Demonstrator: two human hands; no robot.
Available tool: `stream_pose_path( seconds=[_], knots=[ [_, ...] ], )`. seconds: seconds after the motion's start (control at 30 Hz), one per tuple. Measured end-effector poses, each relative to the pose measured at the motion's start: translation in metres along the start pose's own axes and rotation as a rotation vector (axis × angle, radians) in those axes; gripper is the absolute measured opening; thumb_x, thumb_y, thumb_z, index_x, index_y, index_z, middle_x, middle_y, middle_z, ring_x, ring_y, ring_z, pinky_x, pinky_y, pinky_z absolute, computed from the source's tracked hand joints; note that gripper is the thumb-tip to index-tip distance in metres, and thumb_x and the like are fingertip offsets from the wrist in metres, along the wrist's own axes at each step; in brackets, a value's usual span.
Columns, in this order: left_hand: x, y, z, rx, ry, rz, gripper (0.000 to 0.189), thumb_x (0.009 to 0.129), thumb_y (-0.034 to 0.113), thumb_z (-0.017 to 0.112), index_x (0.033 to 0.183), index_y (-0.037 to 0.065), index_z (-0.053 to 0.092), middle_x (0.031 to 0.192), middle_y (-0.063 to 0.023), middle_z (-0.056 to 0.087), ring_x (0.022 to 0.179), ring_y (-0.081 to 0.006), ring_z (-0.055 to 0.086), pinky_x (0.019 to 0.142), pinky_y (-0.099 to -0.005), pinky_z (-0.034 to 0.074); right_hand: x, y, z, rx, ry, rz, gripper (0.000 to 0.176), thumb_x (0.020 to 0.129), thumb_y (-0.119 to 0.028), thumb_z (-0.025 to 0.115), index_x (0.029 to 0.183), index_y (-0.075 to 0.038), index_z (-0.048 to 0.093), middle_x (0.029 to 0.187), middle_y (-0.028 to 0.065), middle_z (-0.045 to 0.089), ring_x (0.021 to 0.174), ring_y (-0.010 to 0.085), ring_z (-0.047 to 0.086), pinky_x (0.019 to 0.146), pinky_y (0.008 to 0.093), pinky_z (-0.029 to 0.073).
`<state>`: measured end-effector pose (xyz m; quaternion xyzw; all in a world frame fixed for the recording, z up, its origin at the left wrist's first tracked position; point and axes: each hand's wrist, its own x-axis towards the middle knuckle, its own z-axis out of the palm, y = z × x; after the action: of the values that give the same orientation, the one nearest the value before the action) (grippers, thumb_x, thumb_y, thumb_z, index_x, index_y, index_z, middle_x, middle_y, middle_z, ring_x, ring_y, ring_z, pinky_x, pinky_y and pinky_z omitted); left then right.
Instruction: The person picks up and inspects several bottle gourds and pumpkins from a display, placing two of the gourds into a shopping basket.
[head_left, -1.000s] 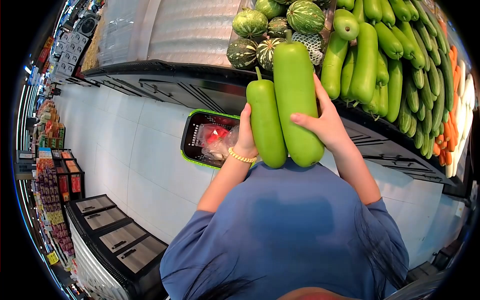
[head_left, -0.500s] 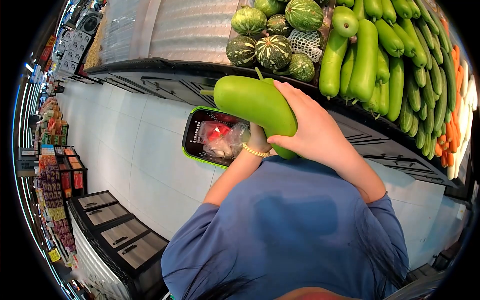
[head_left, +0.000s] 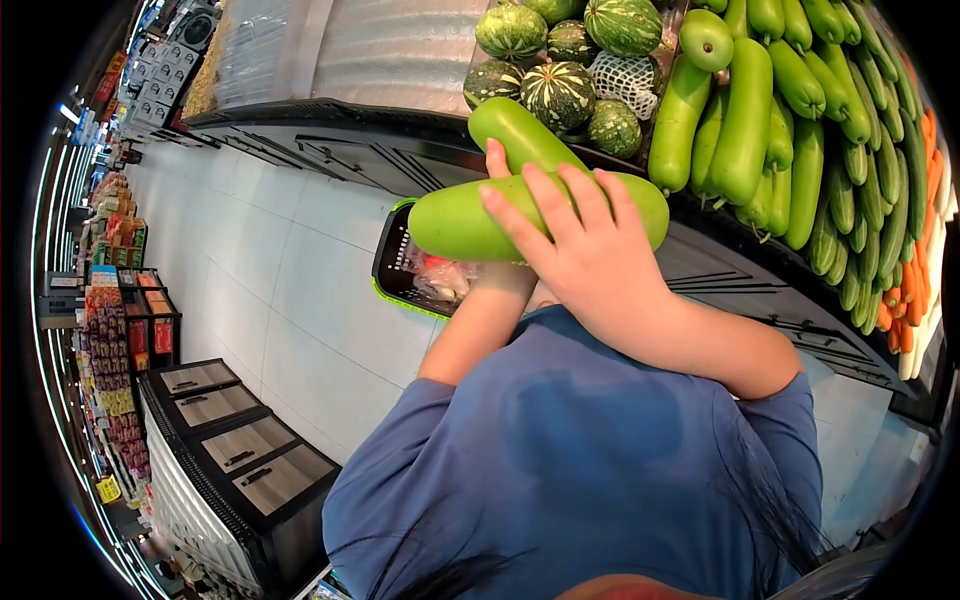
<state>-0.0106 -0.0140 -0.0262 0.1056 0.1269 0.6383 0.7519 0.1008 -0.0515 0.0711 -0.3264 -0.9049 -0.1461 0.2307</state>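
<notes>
Two pale green bottle gourds are in my hands in front of my chest. The nearer bottle gourd (head_left: 450, 222) lies almost level, with my right hand (head_left: 595, 245) over it, fingers spread and curled over its top. Behind it, a second bottle gourd (head_left: 520, 135) slants up to the left. My left hand (head_left: 496, 160) comes from underneath; most of it is hidden by the nearer gourd, and a fingertip shows between the two gourds. Below them, a black basket with a green rim (head_left: 395, 290) holds plastic-bagged produce (head_left: 440, 278), partly covered by my forearm.
Beyond my hands runs a produce stand (head_left: 390, 120) with striped squashes (head_left: 556, 95), piled bottle gourds (head_left: 742, 125), cucumbers (head_left: 890, 190) and carrots (head_left: 912, 285). A cabinet-sided display (head_left: 235, 440) stands at lower left. Tiled floor (head_left: 310, 270) lies between.
The nearer gourd has turned from slanted to nearly level, and the second gourd has come into view behind it. My right hand has moved from its end onto its top.
</notes>
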Motion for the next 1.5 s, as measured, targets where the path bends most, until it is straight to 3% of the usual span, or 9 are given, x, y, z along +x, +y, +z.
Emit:
stream_pose_path(
  seconds=[0.07,0.2,0.3,0.57,0.6,0.8,0.87,1.03,1.5],
  knots=[
    [0.002,0.002,0.012,-0.086,0.168,-0.031,0.066,0.084,0.068,0.040,0.120,0.014,0.044,0.113,-0.0112,0.051,0.103,-0.0245,0.052,0.090,-0.0412,0.044,0.000,0.005,-0.003,0.094,0.002,-0.016,0.063,0.075,-0.016,0.059,0.135,-0.017,0.043,0.123,0.0129,0.051,0.110,0.0321,0.050,0.094,0.0474,0.040],
    [0.007,-0.004,-0.034,0.048,0.066,0.069,0.051,0.093,0.051,0.036,0.128,0.014,0.037,0.120,-0.0110,0.048,0.110,-0.0251,0.048,0.094,-0.0401,0.042,-0.004,0.029,-0.010,0.197,-0.148,0.079,0.071,0.069,-0.020,0.068,0.135,-0.020,0.043,0.126,0.0113,0.050,0.114,0.0335,0.049,0.096,0.0514,0.039],
    [0.003,0.005,0.031,0.170,0.244,0.094,0.064,0.086,0.068,0.032,0.114,0.014,0.050,0.104,-0.0093,0.057,0.094,-0.0249,0.057,0.083,-0.0413,0.047,-0.010,0.039,-0.018,0.171,-0.189,0.033,0.079,0.062,-0.026,0.076,0.134,-0.022,0.044,0.127,0.0101,0.050,0.114,0.0317,0.050,0.095,0.0488,0.041],
    [0.027,-0.002,0.046,0.592,0.539,0.654,0.056,0.090,0.050,0.049,0.119,0.003,0.040,0.098,-0.0093,0.054,0.083,-0.0176,0.056,0.072,-0.0323,0.047,-0.042,0.061,0.028,0.340,0.196,0.065,0.068,0.055,-0.031,0.077,0.119,-0.019,0.057,0.116,0.0067,0.056,0.107,0.0288,0.054,0.094,0.0503,0.040],
    [0.031,0.003,0.037,0.646,0.314,0.793,0.060,0.086,0.048,0.059,0.119,0.002,0.039,0.100,-0.0076,0.052,0.084,-0.0154,0.053,0.073,-0.0305,0.046,-0.048,0.064,0.038,0.391,0.258,0.059,0.065,0.057,-0.031,0.078,0.117,-0.015,0.057,0.117,0.0077,0.056,0.108,0.0292,0.054,0.094,0.0514,0.039],
    [0.031,0.021,0.023,1.110,0.063,1.239,0.080,0.064,0.048,0.081,0.112,0.000,0.039,0.104,-0.0083,0.050,0.091,-0.0159,0.053,0.079,-0.0297,0.046,-0.086,0.041,0.083,1.328,0.315,0.486,0.076,0.062,-0.025,0.083,0.125,-0.005,0.043,0.118,0.0112,0.053,0.110,0.0217,0.052,0.096,0.0370,0.040],
    [0.028,0.030,0.016,1.352,-0.012,1.359,0.084,0.060,0.044,0.085,0.114,-0.001,0.039,0.106,-0.0106,0.051,0.090,-0.0177,0.056,0.079,-0.0302,0.048,-0.091,0.050,0.088,1.574,0.251,0.531,0.082,0.063,-0.029,0.082,0.128,-0.003,0.040,0.125,0.0130,0.048,0.114,0.0254,0.051,0.095,0.0405,0.042],
    [0.013,0.020,0.013,1.241,-0.184,1.240,0.086,0.062,0.042,0.085,0.117,-0.004,0.036,0.110,-0.0140,0.052,0.096,-0.0204,0.058,0.083,-0.0318,0.049,-0.079,0.079,0.077,1.982,0.188,0.520,0.088,0.065,-0.036,0.081,0.134,-0.002,0.037,0.130,0.0158,0.046,0.119,0.0319,0.048,0.093,0.0448,0.046],
    [-0.011,0.015,0.040,1.233,-0.472,1.188,0.096,0.059,0.041,0.086,0.123,-0.001,0.029,0.116,-0.0265,0.051,0.100,-0.0300,0.058,0.084,-0.0407,0.050,-0.094,0.107,0.066,1.693,0.085,0.335,0.098,0.055,-0.034,0.086,0.134,0.000,0.038,0.129,0.0152,0.048,0.120,0.0279,0.047,0.098,0.0408,0.040]
  ],
)
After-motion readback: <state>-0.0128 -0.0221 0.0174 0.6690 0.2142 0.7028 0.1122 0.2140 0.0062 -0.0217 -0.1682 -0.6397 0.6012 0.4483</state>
